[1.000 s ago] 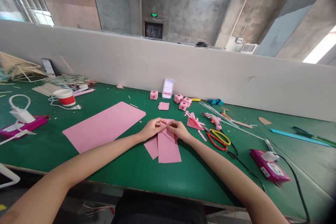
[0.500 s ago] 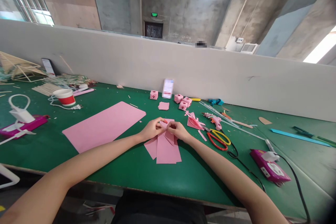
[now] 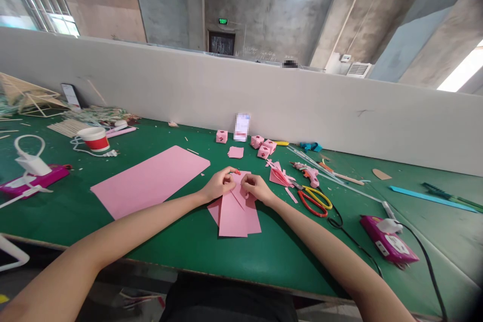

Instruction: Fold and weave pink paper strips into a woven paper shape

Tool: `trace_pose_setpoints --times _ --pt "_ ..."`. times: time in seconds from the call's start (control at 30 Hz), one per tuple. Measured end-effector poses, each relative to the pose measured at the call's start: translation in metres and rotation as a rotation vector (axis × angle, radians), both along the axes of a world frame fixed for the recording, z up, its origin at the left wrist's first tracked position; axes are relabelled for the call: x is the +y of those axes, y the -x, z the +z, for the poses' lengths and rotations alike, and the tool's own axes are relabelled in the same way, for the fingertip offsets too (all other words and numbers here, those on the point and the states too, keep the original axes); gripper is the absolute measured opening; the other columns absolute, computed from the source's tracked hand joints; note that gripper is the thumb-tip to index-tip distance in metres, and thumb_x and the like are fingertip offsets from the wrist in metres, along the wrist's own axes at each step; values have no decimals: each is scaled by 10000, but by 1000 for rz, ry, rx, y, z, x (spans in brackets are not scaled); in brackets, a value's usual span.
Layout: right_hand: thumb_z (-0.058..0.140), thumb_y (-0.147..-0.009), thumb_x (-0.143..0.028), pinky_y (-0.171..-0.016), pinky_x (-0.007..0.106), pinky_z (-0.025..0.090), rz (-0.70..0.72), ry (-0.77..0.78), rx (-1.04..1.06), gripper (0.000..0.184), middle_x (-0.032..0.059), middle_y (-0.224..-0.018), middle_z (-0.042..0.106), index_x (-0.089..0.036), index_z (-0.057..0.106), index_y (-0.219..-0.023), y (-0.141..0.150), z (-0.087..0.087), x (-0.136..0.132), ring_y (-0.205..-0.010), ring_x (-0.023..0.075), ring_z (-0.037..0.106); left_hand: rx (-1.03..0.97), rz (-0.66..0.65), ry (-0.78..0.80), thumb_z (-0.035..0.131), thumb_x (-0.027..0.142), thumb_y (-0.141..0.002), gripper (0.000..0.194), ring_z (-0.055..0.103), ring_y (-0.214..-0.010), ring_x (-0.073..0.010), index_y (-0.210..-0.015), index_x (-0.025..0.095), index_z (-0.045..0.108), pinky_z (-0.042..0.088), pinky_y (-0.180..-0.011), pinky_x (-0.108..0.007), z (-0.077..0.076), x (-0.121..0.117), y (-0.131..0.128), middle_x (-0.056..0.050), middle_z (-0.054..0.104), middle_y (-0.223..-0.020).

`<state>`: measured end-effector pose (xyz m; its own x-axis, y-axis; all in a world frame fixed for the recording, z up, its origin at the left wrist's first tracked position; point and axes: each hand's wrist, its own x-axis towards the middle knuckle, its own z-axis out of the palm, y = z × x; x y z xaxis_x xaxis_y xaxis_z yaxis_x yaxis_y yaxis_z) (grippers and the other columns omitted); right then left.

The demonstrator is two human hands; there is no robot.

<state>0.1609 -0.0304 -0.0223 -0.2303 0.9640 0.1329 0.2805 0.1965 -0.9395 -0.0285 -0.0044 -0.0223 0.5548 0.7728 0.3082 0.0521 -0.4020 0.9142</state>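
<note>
Both hands meet at the top of a pink paper strip (image 3: 233, 219) in front of me. My left hand (image 3: 219, 184) is closed, its fingers pinching the strip's upper left edge. My right hand (image 3: 257, 188) is closed on the opposite side, thumb and fingertips on the paper. A folded, slanting crease or flap lies between the hands. Beneath the strip, more pink paper pieces (image 3: 253, 219) fan out on the green table (image 3: 181, 256). Just beyond the fingers lies a stack of small pink squares (image 3: 236, 152).
A large pink sheet (image 3: 151, 181) lies to the left. Folded pink paper cubes (image 3: 222, 136) stand near a propped phone (image 3: 241, 127). Right of my hands are scissors (image 3: 315, 200), paper scraps and a pink glue gun (image 3: 310, 173). Purple power strips (image 3: 388, 241) with cords sit at both sides.
The top paper strip has shifted slightly left and turned a little, now covering more of the piece under its left side. Both hands stay almost in place.
</note>
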Motion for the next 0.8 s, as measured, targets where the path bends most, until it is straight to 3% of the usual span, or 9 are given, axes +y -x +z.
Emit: trace_pose_setpoints --times 0.17,0.37,0.5,0.7,0.8 --pt "552 -720 -271 -508 224 296 26 -103 -115 112 -31 -590 495 -176 566 -663 0 0 1 -536 101 403 50 -21 -42 601 320 -819 337 522 -609 -138 -1120 179 547 372 -585 -241 1 -3 -1 23 592 -678" --pt "506 -678 -208 -504 228 253 114 -93 -139 78 -53 -537 422 -179 509 -606 1 1 1 -509 89 350 60 -101 -20 556 218 -801 328 431 -549 -109 -1124 178 514 325 -552 -225 3 -5 0 75 457 -595" --pt "509 -664 -198 -496 225 260 144 -78 -114 82 -54 -521 436 -183 488 -587 2 4 -2 -489 87 372 45 -123 17 558 195 -771 391 415 -526 -105 -1156 177 488 313 -533 -223 4 -5 1 83 440 -581" --pt "514 -680 -232 -486 216 311 132 63 16 86 -17 -539 556 -185 477 -618 -1 3 -2 -501 121 546 -16 -78 54 562 224 -793 374 344 -487 -87 -1154 158 491 275 -498 -219 0 1 2 93 373 -574" --pt "526 -698 -241 -488 218 303 122 32 9 75 -19 -559 563 -171 533 -670 -2 1 0 -498 106 506 -10 -80 32 574 252 -821 365 361 -514 -88 -1161 149 489 283 -515 -220 -2 3 2 82 406 -600"
